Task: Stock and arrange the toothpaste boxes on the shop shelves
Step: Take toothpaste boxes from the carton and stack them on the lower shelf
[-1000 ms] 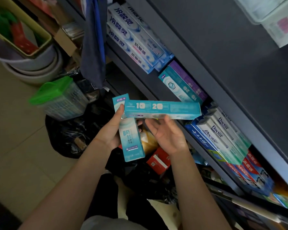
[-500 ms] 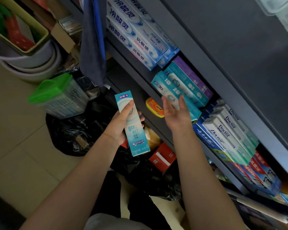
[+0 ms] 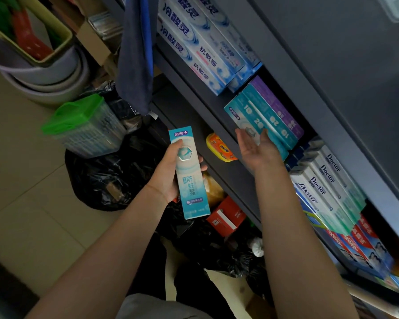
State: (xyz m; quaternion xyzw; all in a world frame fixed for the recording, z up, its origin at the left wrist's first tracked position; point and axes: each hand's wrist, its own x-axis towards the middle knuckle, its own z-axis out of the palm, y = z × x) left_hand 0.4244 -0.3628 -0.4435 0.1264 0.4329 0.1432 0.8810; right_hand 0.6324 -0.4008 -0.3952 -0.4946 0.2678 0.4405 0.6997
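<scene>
My left hand (image 3: pixel 171 173) grips a teal and white toothpaste box (image 3: pixel 189 173), held upright in front of the dark shelf unit (image 3: pixel 217 157). My right hand (image 3: pixel 255 148) is open, palm up, its fingertips touching the front of a teal toothpaste box (image 3: pixel 251 116) that lies on the shelf beside a purple box (image 3: pixel 276 107). White and blue toothpaste boxes (image 3: pixel 200 47) are stacked to the left on the same shelf. White Doctor boxes (image 3: pixel 325 183) and red boxes (image 3: pixel 364 247) fill the shelf to the right.
A black plastic bag (image 3: pixel 106 178) on the floor holds more goods, with a red box (image 3: pixel 226 217) and an orange packet (image 3: pixel 219 148) near the lower shelf. A green-lidded container (image 3: pixel 83 125), stacked basins (image 3: pixel 44 81) and a hanging blue cloth (image 3: pixel 136 54) stand to the left.
My right hand carried the second teal box from in front of me onto the shelf beside the purple box and let go of it. My left hand kept its box and turned it more upright.
</scene>
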